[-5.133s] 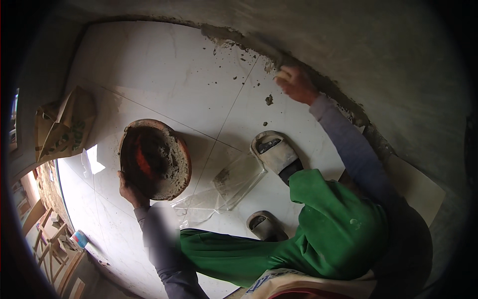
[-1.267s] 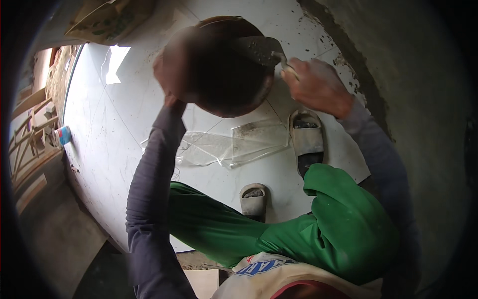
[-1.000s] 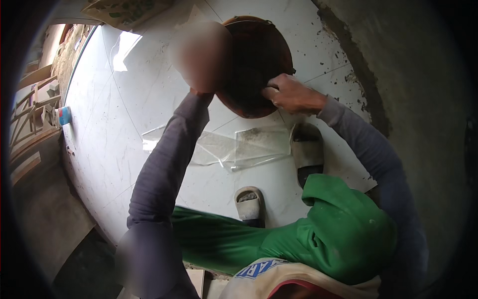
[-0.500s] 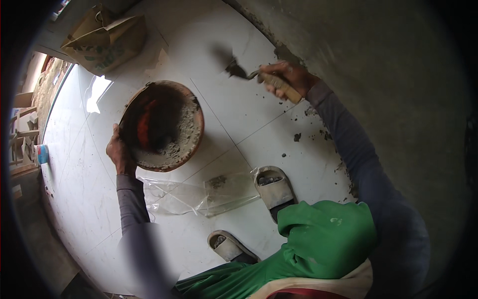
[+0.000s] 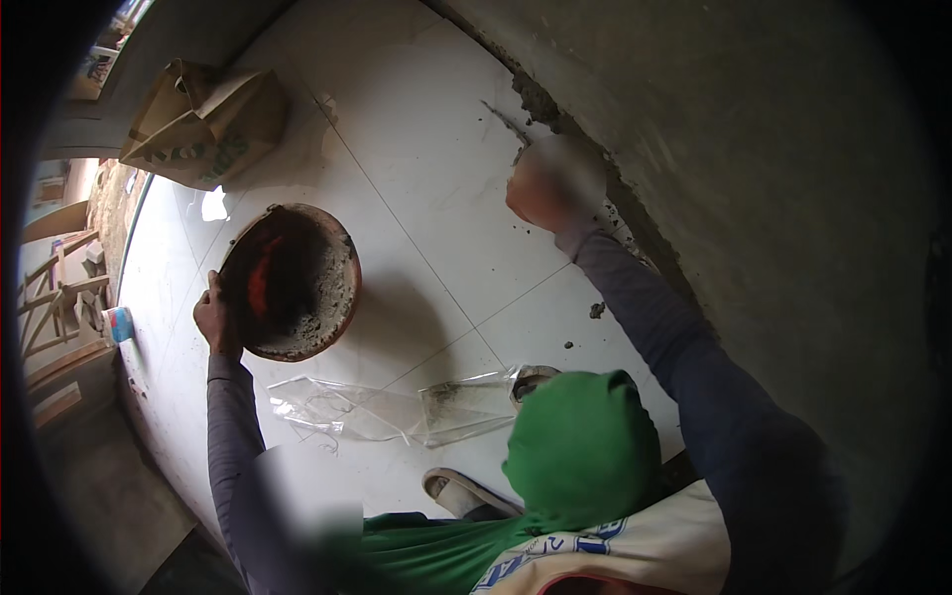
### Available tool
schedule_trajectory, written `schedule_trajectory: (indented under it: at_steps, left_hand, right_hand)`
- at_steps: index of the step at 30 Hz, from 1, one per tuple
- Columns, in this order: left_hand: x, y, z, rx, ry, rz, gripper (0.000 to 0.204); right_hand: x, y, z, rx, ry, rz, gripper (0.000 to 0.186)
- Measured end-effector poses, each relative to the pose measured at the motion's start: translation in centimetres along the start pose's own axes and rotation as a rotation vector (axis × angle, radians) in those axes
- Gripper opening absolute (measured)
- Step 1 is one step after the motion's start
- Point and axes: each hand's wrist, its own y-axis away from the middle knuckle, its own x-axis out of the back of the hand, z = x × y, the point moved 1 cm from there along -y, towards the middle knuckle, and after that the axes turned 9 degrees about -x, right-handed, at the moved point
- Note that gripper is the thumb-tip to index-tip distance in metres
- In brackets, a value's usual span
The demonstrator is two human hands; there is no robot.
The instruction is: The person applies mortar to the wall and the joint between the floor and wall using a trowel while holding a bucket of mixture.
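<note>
My left hand (image 5: 212,315) grips the left rim of a round reddish-brown bucket (image 5: 354,260), whose mouth is tilted toward me. Rough grey mortar (image 5: 335,283) clings to its inner right side, while the rest of the inside is dark with a reddish patch. Over by the wall, my right hand (image 5: 540,195) is closed on a trowel (image 5: 504,121). Only the trowel's thin dark blade edge shows, close to the foot of the wall; its handle is hidden by the hand and a blurred patch. Lumpy mortar (image 5: 536,101) lies along the wall's base.
A grey wall (image 5: 773,198) rises along the right. On the white tiled floor (image 5: 397,149) are mortar crumbs (image 5: 597,310), a clear plastic sheet (image 5: 387,407) and a tan bag (image 5: 203,129). A small blue-and-red container (image 5: 118,324) stands left. My green-clad knee (image 5: 585,446) and sandal (image 5: 461,493) are near.
My right hand has brought the trowel closer to the wall's foot, its blade turning edge-on. The bucket, still in my left hand, appears lower and farther left as the view shifts.
</note>
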Motion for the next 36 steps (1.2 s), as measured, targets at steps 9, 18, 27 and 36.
schedule_trajectory:
  at_steps: [9, 18, 27, 36]
  left_hand:
    - [-1.1, 3.0, 5.8, 0.070, 0.127, -0.184, 0.063]
    - [-4.1, 1.5, 11.0, 0.030, 0.479, -0.321, 0.053]
    - [-10.2, -6.7, 14.6, -0.091, 0.478, -0.375, 0.052]
    - [-13.9, -14.9, 18.0, -0.333, 0.552, -0.566, 0.047]
  right_hand:
    - [4.3, 0.0, 3.9, -0.083, -0.166, 0.122, 0.028]
    - [4.5, 0.7, 1.5, -0.191, -0.101, -0.027, 0.034]
    - [5.5, -0.9, 0.3, -0.217, -0.121, 0.172, 0.033]
    - [15.3, 6.5, -5.0, -0.383, -0.310, 0.054, 0.032]
